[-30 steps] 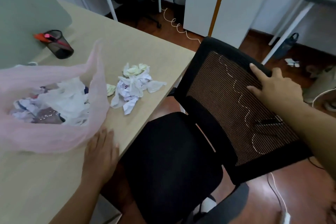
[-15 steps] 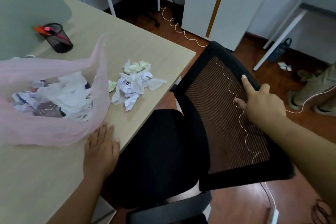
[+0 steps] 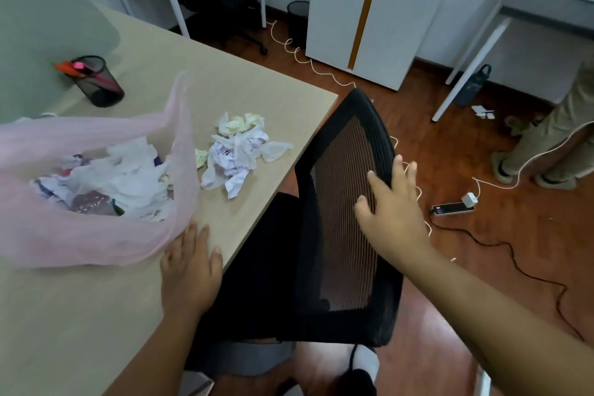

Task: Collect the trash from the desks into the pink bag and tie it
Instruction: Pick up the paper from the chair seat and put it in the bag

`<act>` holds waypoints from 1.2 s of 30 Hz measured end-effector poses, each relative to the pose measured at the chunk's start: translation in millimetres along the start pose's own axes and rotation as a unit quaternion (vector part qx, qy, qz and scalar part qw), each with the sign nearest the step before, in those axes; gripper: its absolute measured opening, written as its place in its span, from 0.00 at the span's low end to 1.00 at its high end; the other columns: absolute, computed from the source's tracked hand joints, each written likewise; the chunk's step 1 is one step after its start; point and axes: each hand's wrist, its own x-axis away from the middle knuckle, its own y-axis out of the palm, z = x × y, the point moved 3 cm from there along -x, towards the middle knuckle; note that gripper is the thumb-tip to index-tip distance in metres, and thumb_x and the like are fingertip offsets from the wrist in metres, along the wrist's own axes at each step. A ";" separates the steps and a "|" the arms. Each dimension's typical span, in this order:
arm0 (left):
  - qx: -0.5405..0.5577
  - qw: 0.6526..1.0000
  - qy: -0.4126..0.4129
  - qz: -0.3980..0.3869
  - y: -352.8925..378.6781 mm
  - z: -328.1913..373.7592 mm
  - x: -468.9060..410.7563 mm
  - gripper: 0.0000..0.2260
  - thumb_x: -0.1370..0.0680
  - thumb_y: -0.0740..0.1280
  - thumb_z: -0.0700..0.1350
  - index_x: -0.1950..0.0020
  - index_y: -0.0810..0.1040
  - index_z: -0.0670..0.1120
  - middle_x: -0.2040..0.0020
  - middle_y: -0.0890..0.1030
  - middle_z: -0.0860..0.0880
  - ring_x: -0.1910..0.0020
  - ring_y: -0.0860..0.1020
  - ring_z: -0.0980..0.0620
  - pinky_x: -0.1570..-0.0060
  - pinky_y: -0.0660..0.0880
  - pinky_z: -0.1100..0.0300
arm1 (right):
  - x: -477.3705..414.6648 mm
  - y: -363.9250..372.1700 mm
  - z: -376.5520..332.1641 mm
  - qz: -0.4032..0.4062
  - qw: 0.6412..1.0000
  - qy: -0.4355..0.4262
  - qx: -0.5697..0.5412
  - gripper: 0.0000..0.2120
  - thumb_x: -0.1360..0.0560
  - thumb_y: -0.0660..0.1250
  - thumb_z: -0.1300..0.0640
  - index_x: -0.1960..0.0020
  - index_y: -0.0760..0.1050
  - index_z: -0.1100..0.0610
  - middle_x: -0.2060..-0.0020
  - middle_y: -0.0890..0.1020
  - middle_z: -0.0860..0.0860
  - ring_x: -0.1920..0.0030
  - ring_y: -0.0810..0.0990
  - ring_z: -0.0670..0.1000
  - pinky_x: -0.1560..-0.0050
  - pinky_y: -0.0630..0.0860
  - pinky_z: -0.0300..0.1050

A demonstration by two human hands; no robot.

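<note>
A thin pink bag [image 3: 96, 235] lies open on the beige desk [image 3: 80, 315], with crumpled paper and tissue inside it. A loose pile of crumpled paper trash [image 3: 239, 148] sits on the desk just right of the bag's mouth. My left hand [image 3: 189, 267] rests flat on the desk at its front edge, touching the bag's lower right side. My right hand [image 3: 390, 206] lies with spread fingers on the mesh back of a black office chair [image 3: 340, 235], fingertips over its right rim.
A black mesh pen cup [image 3: 99, 82] with markers stands at the desk's back left, by a green divider [image 3: 48, 19]. On the wooden floor lie a power strip [image 3: 453, 208] and cables. A white cabinet [image 3: 376, 10], a small bin [image 3: 297, 18] and another person's legs [image 3: 553, 138] are behind.
The chair has swung leftward toward the desk, its back now turned edge-on, with my right hand staying on the mesh. My left hand stays on the desk by the bag.
</note>
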 end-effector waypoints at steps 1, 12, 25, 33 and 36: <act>0.000 1.000 0.002 -0.002 0.2 -0.3 0.3 0.27 0.20 0.51 0.55 0.23 0.66 0.48 0.21 0.63 0.45 0.24 0.61 0.42 0.30 0.59 0.43 | 6.1 2.8 -9.1 0.008 1.000 -0.022 0.003 0.24 0.21 0.59 0.51 0.26 0.65 0.55 0.21 0.46 0.57 0.22 0.39 0.57 0.24 0.50 0.54; 0.014 0.999 0.043 -0.010 1.4 -7.7 -0.7 0.30 0.21 0.43 0.54 0.21 0.63 0.48 0.20 0.60 0.47 0.22 0.58 0.45 0.25 0.53 0.47 | 65.0 50.0 -123.3 0.048 0.996 -0.068 -0.005 0.16 0.24 0.59 0.50 0.41 0.80 0.46 0.27 0.69 0.48 0.22 0.53 0.53 0.24 0.44 0.58; 0.160 0.982 0.086 0.056 -80.8 12.0 -1.8 0.13 0.17 0.60 0.44 0.35 0.79 0.47 0.52 0.85 0.48 0.53 0.82 0.49 0.55 0.74 0.58 | 0.1 38.4 -145.7 -0.030 0.982 -0.160 -0.096 0.21 0.25 0.61 0.44 0.33 0.72 0.47 0.28 0.65 0.48 0.31 0.61 0.54 0.38 0.71 0.53; -0.027 0.905 0.033 0.422 -184.5 5.7 -25.1 0.14 0.22 0.63 0.50 0.40 0.77 0.45 0.46 0.81 0.43 0.49 0.77 0.41 0.51 0.71 0.49 | -168.0 121.7 -182.1 -0.174 0.890 -0.379 0.185 0.59 0.41 0.64 0.21 0.25 0.30 0.37 0.22 0.35 0.51 0.24 0.38 0.67 0.32 0.55 0.73; -0.106 0.890 -0.201 0.395 -199.4 -18.8 -42.1 0.27 0.28 0.68 0.58 0.31 0.70 0.52 0.26 0.67 0.43 0.30 0.63 0.38 0.40 0.63 0.42 | -187.3 160.9 -189.8 -0.232 0.849 -0.423 0.216 0.54 0.41 0.64 0.22 0.23 0.43 0.37 0.21 0.41 0.50 0.24 0.44 0.66 0.33 0.57 0.71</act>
